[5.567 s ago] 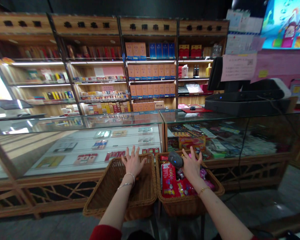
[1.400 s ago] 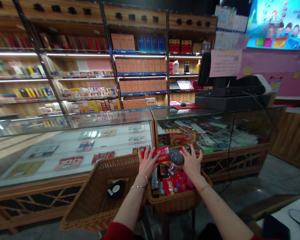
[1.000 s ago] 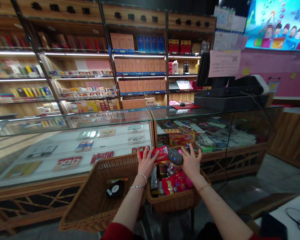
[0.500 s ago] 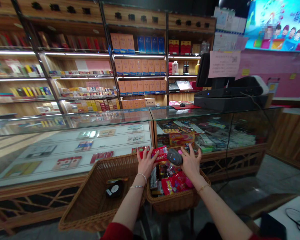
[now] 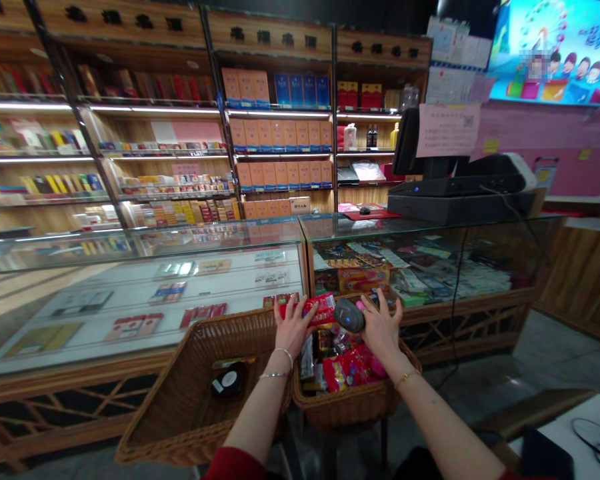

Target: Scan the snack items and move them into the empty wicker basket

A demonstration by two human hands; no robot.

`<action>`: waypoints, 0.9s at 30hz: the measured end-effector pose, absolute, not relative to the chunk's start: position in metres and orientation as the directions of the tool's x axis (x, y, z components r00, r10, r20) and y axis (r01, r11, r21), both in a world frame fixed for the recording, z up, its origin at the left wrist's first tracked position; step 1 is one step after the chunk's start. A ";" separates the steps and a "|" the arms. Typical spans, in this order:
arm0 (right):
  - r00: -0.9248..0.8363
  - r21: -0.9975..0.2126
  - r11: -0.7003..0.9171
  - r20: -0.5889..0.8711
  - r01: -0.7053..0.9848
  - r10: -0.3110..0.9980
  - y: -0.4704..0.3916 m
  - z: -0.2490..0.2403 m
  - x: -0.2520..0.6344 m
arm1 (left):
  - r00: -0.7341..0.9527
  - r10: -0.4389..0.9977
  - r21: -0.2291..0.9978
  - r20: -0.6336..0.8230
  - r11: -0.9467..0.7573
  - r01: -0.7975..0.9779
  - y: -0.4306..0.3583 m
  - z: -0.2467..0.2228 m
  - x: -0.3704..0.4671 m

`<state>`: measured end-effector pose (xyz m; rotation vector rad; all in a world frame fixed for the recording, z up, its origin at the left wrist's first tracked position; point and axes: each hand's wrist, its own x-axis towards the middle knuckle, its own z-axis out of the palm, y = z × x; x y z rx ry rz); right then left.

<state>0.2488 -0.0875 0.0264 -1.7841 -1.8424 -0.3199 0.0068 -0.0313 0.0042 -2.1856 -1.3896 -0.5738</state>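
Observation:
My left hand [image 5: 293,327] grips a red snack packet [image 5: 322,309], its printed end turned towards the scanner. In my right hand [image 5: 381,328] is a dark grey barcode scanner [image 5: 349,315], its rounded head with a small blue light close beside the packet. Both hands hover over the rear part of a wicker basket [image 5: 347,408] filled with wrapped snacks. A larger red snack bag [image 5: 346,370] lies on top of that pile. To the left, a second wicker basket [image 5: 155,413] holds a round black object [image 5: 229,380] with a white label and a thin yellowish packet.
Glass display counters [image 5: 250,248] run behind the baskets, with flat packs inside. On the right counter stands a black cash register [image 5: 430,190] with a cable hanging down. A white table [image 5: 583,427] with cords is at the lower right. Stocked shelves [image 5: 280,137] line the wall.
Hardly anything differs. Both hands, the packet and the scanner stay in nearly the same place; the scanner's head is turned very slightly.

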 end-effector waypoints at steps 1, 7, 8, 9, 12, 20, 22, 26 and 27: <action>0.031 -0.207 0.096 0.537 0.974 0.843 -0.088 0.027 0.249 | 0.395 0.712 -0.171 0.581 -0.368 0.914 -0.031 0.004 0.007; 0.029 -0.214 0.107 0.548 0.971 0.836 -0.089 0.029 0.248 | 0.393 0.713 -0.166 0.581 -0.369 0.914 -0.032 0.005 0.007; 0.028 -0.212 0.107 0.549 0.971 0.835 -0.089 0.029 0.248 | 0.394 0.711 -0.167 0.583 -0.370 0.914 -0.032 0.005 0.007; 0.026 -0.208 0.107 0.551 0.972 0.834 -0.089 0.029 0.248 | 0.394 0.709 -0.168 0.585 -0.370 0.914 -0.032 0.005 0.007; 0.027 -0.200 0.100 0.552 0.975 0.833 -0.088 0.027 0.248 | 0.396 0.704 -0.174 0.590 -0.368 0.913 -0.031 0.004 0.006; 0.032 -0.199 0.095 0.556 0.975 0.830 -0.086 0.025 0.249 | 0.392 0.703 -0.168 0.594 -0.368 0.915 -0.031 0.004 0.006; 0.034 -0.206 0.098 0.554 0.974 0.832 -0.087 0.026 0.249 | 0.390 0.705 -0.165 0.593 -0.368 0.915 -0.032 0.004 0.006; 0.043 -0.230 0.101 0.547 0.968 0.836 -0.088 0.029 0.249 | 0.386 0.708 -0.160 0.591 -0.366 0.917 -0.033 0.006 0.006; 0.048 -0.236 0.100 0.549 0.966 0.834 -0.088 0.029 0.249 | 0.384 0.709 -0.156 0.592 -0.366 0.917 -0.034 0.006 0.006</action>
